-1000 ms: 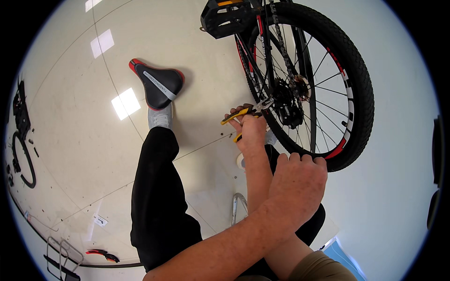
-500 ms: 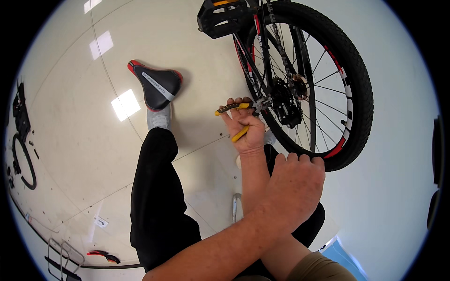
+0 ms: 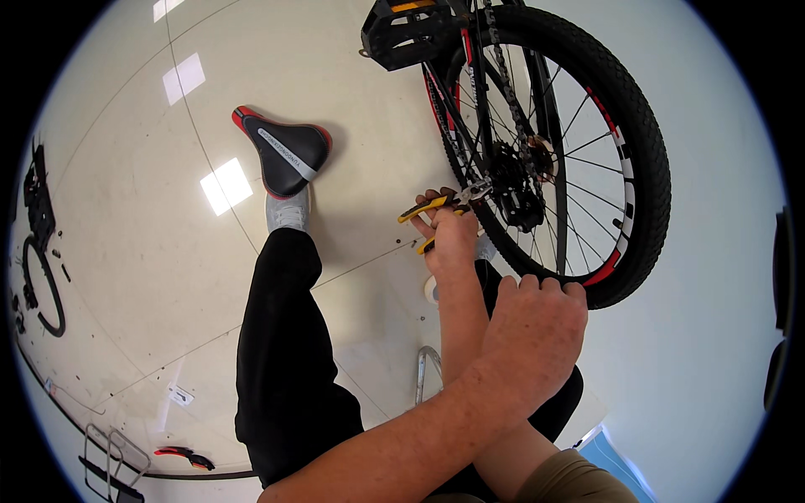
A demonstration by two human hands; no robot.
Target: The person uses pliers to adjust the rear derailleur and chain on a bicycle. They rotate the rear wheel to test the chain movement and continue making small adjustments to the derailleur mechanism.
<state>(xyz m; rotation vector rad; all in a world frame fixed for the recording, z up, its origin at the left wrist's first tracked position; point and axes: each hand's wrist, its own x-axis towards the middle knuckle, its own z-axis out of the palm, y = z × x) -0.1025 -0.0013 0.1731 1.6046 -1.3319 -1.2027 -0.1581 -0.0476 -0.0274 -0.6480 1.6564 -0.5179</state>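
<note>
My forearms cross, the left one lying over the right. My right hand [image 3: 454,239] is closed on pliers [image 3: 425,208] with yellow and black handles. Their metal jaws reach the rear hub area of a bicycle, next to the black derailleur [image 3: 521,205]; what the jaws grip is too small to make out. My left hand [image 3: 541,323] is curled against the lower edge of the rear tyre [image 3: 641,226], its palm and thumb hidden. The chain [image 3: 503,71] and a black pedal [image 3: 402,38] show above.
A black and red bicycle saddle [image 3: 289,155] stands on the tiled floor by my left shoe [image 3: 288,211]. Loose black parts [image 3: 39,201] lie at far left. A metal-framed stool or chair [image 3: 109,461] and a red and black piece [image 3: 180,455] are at lower left.
My right hand has closed the pliers' handles closer together and turned slightly. The left hand stays at the tyre. The whole view has shifted a little.
</note>
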